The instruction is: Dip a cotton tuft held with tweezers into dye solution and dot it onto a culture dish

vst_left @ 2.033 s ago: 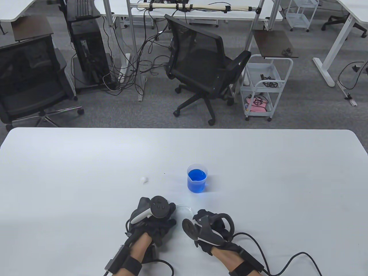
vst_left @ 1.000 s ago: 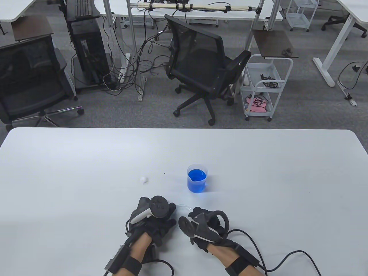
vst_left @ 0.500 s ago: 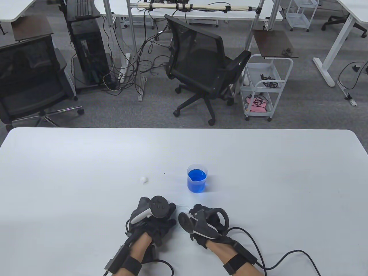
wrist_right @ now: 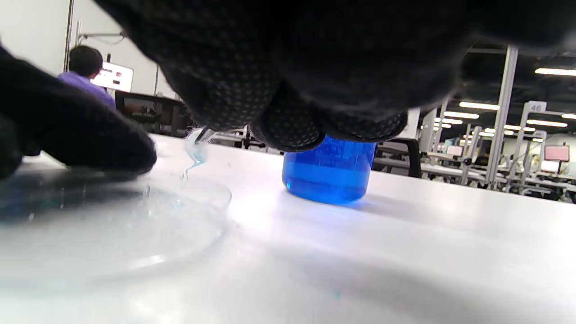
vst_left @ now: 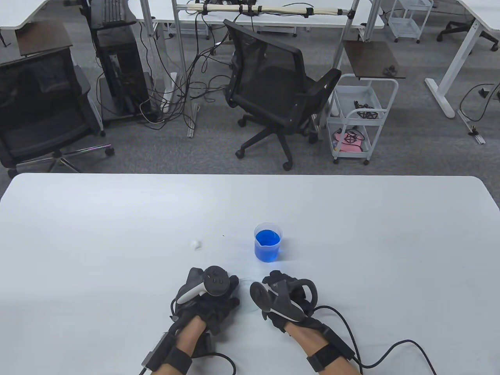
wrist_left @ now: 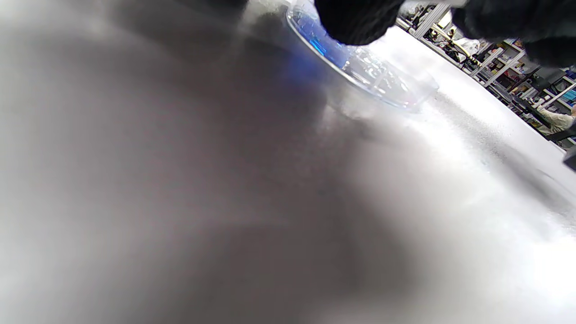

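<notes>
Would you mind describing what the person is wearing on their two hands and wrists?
Both the left hand and the right hand wear black knit sensor gloves; the right wrist view shows a dotted texture on the fingers. A dark controller-like tracker, with a ring and a pale panel, is strapped to the back of each. Black bands wrap the forearms, and black cables trail off toward the near table edge.

Both hands wear black knit gloves; the right wrist view shows a grid of tiny raised dots on the fingers [wrist_right: 234, 85]. Behind the fingers of the left hand [vst_left: 209, 302] sits a tracker with a round dark head and a white grip. The right hand [vst_left: 287, 302] carries an all-dark tracker with a ring. 2 black wrist straps trail black cables.
</notes>
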Demonstrator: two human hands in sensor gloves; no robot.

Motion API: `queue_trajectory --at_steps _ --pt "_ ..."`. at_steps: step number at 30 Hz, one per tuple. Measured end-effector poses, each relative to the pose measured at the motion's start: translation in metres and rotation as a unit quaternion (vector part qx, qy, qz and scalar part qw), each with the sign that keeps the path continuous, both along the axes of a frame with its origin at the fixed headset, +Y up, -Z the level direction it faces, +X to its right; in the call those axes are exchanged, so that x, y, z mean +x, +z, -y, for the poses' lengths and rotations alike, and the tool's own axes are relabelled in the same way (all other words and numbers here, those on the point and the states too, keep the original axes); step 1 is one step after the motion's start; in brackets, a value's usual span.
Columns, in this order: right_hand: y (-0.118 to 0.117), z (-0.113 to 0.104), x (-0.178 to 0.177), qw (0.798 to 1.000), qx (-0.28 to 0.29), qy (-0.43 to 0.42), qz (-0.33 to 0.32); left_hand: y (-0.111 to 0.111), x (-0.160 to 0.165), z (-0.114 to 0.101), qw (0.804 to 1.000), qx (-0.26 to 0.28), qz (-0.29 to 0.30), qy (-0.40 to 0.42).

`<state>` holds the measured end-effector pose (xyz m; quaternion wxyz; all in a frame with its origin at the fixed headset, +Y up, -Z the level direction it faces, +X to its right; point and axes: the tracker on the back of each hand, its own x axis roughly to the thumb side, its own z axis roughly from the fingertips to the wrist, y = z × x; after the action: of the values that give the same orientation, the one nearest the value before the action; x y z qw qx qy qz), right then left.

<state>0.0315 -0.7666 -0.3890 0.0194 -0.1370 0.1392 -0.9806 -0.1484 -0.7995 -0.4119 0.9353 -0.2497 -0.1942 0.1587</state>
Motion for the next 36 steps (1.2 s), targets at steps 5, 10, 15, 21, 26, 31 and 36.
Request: queue_trajectory --at_steps 5,10,15,21,26,31,36 --pt "-0.002 0.013 -0.006 1.000 -0.016 0.022 -0.007 0.000 0.000 0.000 1.000 0.000 0.000 -0.001" --pt "-0.001 0.012 -0.006 1.000 -0.016 0.022 -0.006 0.000 0.000 0.000 1.000 0.000 -0.001 -0.001" --pt "0.002 -0.003 0.003 1.000 -0.002 -0.004 0.004 0.000 0.000 -0.001 1.000 -0.001 -0.001 -0.002" --pt "0.007 -0.003 0.005 1.000 -0.005 0.000 -0.002 0.000 0.000 -0.001 1.000 -0.002 -0.001 -0.003" --pt "0.004 0.012 0.001 0.999 -0.028 0.027 -0.005 0.000 -0.001 -0.001 1.000 -0.003 -0.002 -0.005" --pt "0.003 0.010 0.001 1.000 -0.023 0.020 -0.007 -0.001 -0.001 -0.001 1.000 -0.003 -0.002 -0.003" --pt "0.011 -0.005 0.007 1.000 -0.006 -0.003 -0.004 -0.001 -0.002 -0.001 1.000 -0.003 -0.002 -0.002"
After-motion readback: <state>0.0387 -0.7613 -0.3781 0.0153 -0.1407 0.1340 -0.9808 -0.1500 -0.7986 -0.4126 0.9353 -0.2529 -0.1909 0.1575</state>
